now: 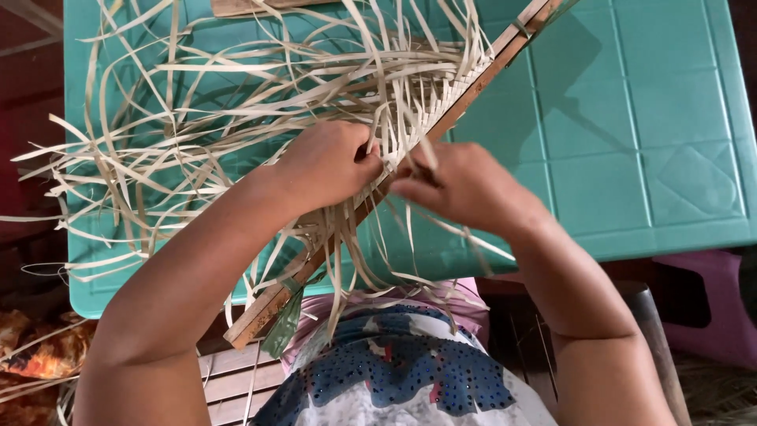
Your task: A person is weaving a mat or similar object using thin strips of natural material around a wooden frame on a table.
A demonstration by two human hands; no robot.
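The left hand (327, 162) is curled over the woven mat (426, 95), with its fingers closed down on the pale strips right beside the wooden bar (394, 177). The right hand (457, 185) is just next to it, almost touching. Its fingers are pinched narrow on one thin strip (422, 154) that sticks up between the two hands.

The woven part sits in the middle of the view, a little far from the hands, pressed along the wooden bar. The bar is long and brown. It runs on a slant from the near left, by the person's lap, to the far right corner of the table. Its near end hangs off the table edge.

Lots of loose strips (158, 158) spread out to the left in a big messy pile. They curl and cross over each other. Some hang down near the person's lap.

All of this lies on a green plastic table (654, 158) with square lines on its top. The right side of the table has only the bar's shadow on it.

Near the bottom is the person's patterned blue and white cloth (394, 379). A pink plastic stool (710, 308) stands to the near right, below the table. Orange patterned fabric (35, 355) lies at the near left.
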